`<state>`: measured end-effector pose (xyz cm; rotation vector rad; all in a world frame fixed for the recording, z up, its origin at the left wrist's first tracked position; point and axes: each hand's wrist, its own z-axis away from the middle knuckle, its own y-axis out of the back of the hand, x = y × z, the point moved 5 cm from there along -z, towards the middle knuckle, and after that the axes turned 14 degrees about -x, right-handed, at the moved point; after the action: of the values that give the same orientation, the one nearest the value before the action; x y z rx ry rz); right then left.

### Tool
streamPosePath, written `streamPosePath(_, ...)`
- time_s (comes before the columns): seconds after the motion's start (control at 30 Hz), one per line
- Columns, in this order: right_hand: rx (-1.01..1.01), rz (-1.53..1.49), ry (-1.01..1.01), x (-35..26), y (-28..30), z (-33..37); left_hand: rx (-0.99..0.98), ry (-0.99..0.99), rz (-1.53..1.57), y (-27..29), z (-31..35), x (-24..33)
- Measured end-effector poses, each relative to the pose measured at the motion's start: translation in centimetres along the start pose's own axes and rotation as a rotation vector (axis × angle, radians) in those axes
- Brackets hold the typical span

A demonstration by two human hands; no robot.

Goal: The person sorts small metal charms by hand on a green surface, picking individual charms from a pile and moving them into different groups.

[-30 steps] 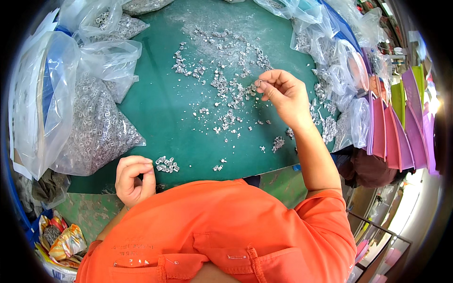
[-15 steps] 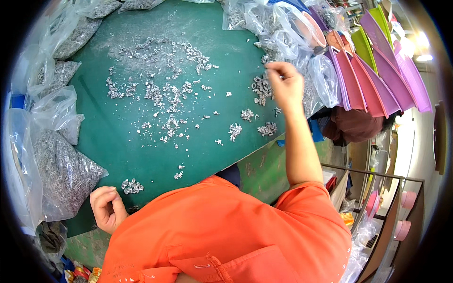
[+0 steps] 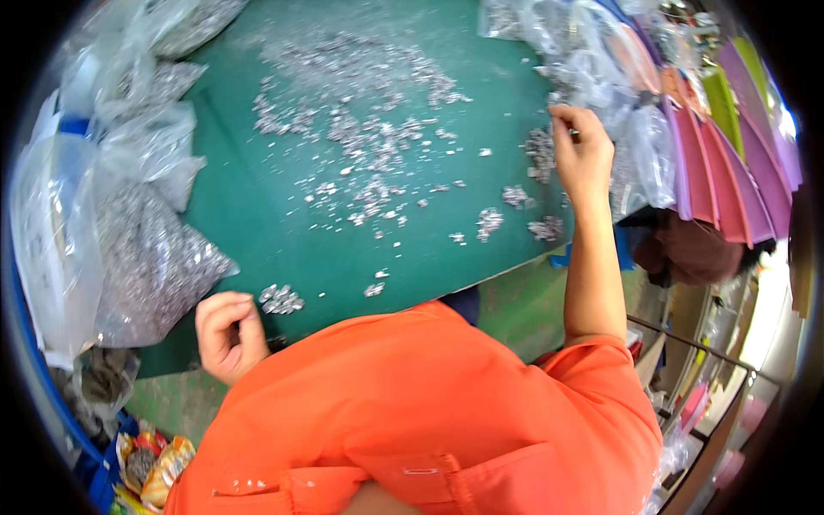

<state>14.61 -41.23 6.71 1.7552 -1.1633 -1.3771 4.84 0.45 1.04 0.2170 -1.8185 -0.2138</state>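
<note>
Right hand [image 3: 584, 154] is now reaching toward two o'clock; left hand [image 3: 227, 336] is staying curled by metal pieces [image 3: 281, 299]; both grips unclear.

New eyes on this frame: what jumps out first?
Probably the bright orange shirt across the bottom centre, then the small grey pieces strewn over the middle of the green tabletop. A bulging clear bag sits at the left, and pink and purple plastic panels fan out right of the right hand.
</note>
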Motion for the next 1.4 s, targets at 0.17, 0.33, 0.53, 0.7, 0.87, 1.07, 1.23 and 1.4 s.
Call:
streamPosePath(0.17,-0.449,-0.068,0.508,-11.0,-7.0,3.5,-0.011,0.009,0.038,0.1,0.0,-0.4)
streamPosePath(0.33,-0.279,-0.217,0.325,-9.5,-5.8,2.7,-0.048,-0.052,-0.029,0.1,0.2,-0.3)
streamPosePath(0.53,-0.247,-0.055,0.191,-7.7,-6.7,0.2,-0.001,0.03,0.04,-0.4,-0.1,0.1)
streamPosePath(0.7,-0.262,-0.06,0.211,-7.5,-6.7,0.4,0.007,0.021,0.021,-0.1,-0.1,0.0)
streamPosePath(0.87,-0.245,-0.288,0.069,-7.7,-5.2,2.5,-0.007,0.021,0.016,0.0,0.2,0.0)
streamPosePath(1.07,-0.332,-0.296,0.376,-11.8,-5.6,5.4,0.013,0.007,0.038,-0.2,-0.2,0.1)
streamPosePath(1.23,-0.445,-0.225,0.492,-12.9,-7.2,8.7,0.01,-0.016,0.04,-0.4,-0.2,0.3)
streamPosePath(1.4,-0.282,-0.269,0.31,-11.4,-5.2,8.2,0.036,-0.005,0.03,-0.3,0.1,0.2)
